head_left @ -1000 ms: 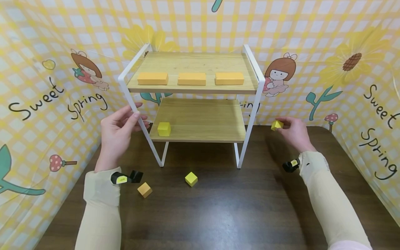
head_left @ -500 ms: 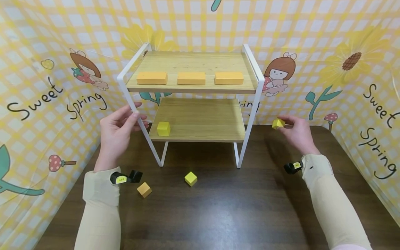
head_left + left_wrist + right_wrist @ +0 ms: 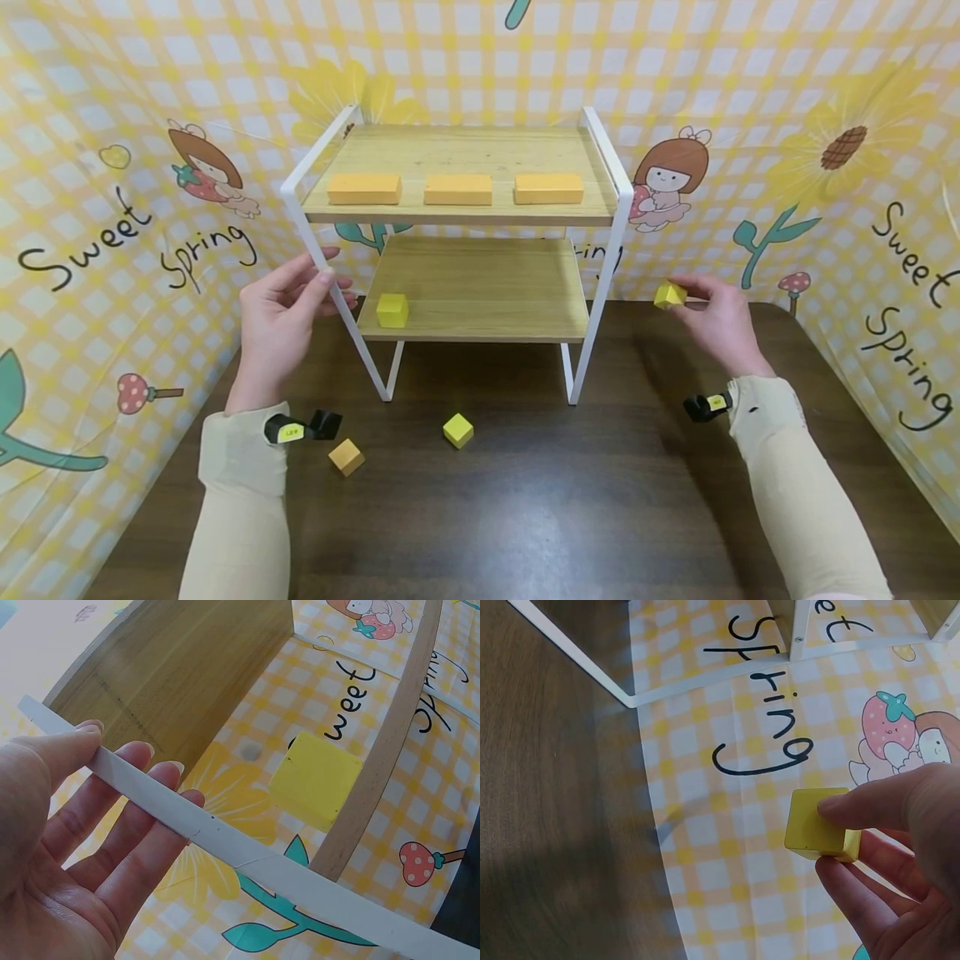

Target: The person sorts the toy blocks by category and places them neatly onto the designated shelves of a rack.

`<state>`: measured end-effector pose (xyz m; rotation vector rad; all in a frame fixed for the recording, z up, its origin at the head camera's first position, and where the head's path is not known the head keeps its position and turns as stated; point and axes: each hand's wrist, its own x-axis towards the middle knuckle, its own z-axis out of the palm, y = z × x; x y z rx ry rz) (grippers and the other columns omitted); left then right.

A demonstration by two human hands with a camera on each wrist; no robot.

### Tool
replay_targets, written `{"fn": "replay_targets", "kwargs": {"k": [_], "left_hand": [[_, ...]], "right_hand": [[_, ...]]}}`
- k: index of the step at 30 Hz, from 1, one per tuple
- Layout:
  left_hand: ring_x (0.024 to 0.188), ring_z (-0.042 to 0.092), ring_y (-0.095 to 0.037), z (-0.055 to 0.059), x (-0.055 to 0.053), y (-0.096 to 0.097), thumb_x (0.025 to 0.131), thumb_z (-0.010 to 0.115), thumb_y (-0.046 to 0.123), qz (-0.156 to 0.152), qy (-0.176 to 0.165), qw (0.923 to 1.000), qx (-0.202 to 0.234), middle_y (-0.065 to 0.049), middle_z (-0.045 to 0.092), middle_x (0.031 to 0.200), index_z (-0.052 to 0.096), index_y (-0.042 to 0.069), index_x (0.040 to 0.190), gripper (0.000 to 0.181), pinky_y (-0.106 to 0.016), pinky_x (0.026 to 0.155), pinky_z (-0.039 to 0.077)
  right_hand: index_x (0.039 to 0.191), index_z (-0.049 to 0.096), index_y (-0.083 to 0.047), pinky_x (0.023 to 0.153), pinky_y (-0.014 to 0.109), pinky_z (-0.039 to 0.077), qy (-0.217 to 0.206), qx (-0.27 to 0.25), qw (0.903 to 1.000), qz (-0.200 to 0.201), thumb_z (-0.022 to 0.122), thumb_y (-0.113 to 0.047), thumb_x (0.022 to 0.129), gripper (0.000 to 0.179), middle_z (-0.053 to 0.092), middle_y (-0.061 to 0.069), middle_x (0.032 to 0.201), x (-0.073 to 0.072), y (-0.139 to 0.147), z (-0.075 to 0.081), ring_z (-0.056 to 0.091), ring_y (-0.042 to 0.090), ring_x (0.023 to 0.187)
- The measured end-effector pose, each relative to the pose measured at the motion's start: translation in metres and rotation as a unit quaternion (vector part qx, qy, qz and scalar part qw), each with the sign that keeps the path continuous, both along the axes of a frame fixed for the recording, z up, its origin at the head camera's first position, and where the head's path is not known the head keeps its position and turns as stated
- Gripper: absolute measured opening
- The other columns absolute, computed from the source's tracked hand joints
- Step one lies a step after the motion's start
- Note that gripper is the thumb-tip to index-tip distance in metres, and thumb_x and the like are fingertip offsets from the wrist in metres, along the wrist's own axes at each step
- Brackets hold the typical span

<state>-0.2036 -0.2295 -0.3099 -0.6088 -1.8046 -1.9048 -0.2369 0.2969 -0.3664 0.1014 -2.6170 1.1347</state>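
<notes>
My left hand (image 3: pixel 276 318) pinches the white leg (image 3: pixel 349 317) at the front left of the shelf (image 3: pixel 483 279). My right hand (image 3: pixel 722 323) pinches a yellow block (image 3: pixel 670 295), by the bench's (image 3: pixel 540 525) back edge, toward its right corner.

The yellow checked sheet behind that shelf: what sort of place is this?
Probably a staged work corner rather than a lived-in room: a yellow checked sheet screens the back and both sides, a two-tier shelf stands on the dark tabletop, and three orange blocks line its top.
</notes>
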Motion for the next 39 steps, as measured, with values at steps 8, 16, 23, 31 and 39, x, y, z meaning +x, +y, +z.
{"fn": "replay_targets", "kwargs": {"k": [8, 16, 23, 31, 39], "left_hand": [[0.074, 0.074, -0.024, -0.001, 0.000, -0.001, 0.100, 0.066, 0.004, 0.001, 0.000, 1.0000, 0.001, -0.017, 0.072, 0.086, 0.070, -0.006, 0.124, 0.027, -0.034, 0.071, 0.063], [0.073, 0.074, -0.024, -0.001, 0.000, -0.001, 0.100, 0.065, 0.004, -0.001, 0.002, 1.0000, 0.003, -0.016, 0.073, 0.086, 0.069, -0.007, 0.124, 0.027, -0.033, 0.071, 0.063], [0.074, 0.074, -0.025, -0.001, 0.000, 0.000, 0.099, 0.066, 0.004, -0.006, 0.003, 0.9999, 0.009, -0.017, 0.073, 0.087, 0.066, -0.012, 0.125, 0.030, -0.034, 0.071, 0.063], [0.074, 0.074, -0.025, -0.001, 0.000, 0.000, 0.099, 0.067, 0.006, 0.002, -0.007, 1.0000, 0.000, -0.017, 0.073, 0.089, 0.070, -0.005, 0.124, 0.028, -0.033, 0.072, 0.063], [0.074, 0.074, -0.024, -0.001, 0.000, -0.001, 0.099, 0.066, 0.004, -0.006, -0.002, 1.0000, 0.006, -0.018, 0.073, 0.088, 0.069, -0.006, 0.125, 0.027, -0.034, 0.072, 0.063]], "right_hand": [[0.133, 0.065, 0.000, 0.088, 0.051, 0.056, 0.009, 0.003, 0.9999, -0.005, 0.073, 0.002, 0.092, 0.042, 0.061, 0.024, 0.132, 0.005, -0.001, 0.003, 0.068, 0.041, 0.108], [0.133, 0.066, -0.001, 0.086, 0.042, 0.059, 0.019, 0.002, 0.9998, -0.010, 0.075, 0.002, 0.091, 0.043, 0.061, 0.023, 0.131, 0.010, -0.004, 0.004, 0.068, 0.041, 0.107], [0.132, 0.067, -0.003, 0.078, 0.022, 0.060, 0.029, 0.008, 0.9995, -0.012, 0.076, 0.001, 0.091, 0.042, 0.062, 0.022, 0.131, 0.015, -0.007, 0.009, 0.069, 0.040, 0.104], [0.130, 0.068, -0.004, 0.070, 0.007, 0.053, 0.044, 0.010, 0.9989, -0.010, 0.077, 0.001, 0.090, 0.042, 0.062, 0.020, 0.130, 0.021, -0.013, 0.015, 0.070, 0.040, 0.101], [0.130, 0.070, -0.007, 0.065, 0.005, 0.050, 0.055, 0.007, 0.9984, -0.003, 0.077, -0.001, 0.090, 0.041, 0.063, 0.017, 0.130, 0.026, -0.018, 0.022, 0.072, 0.039, 0.098]]}}
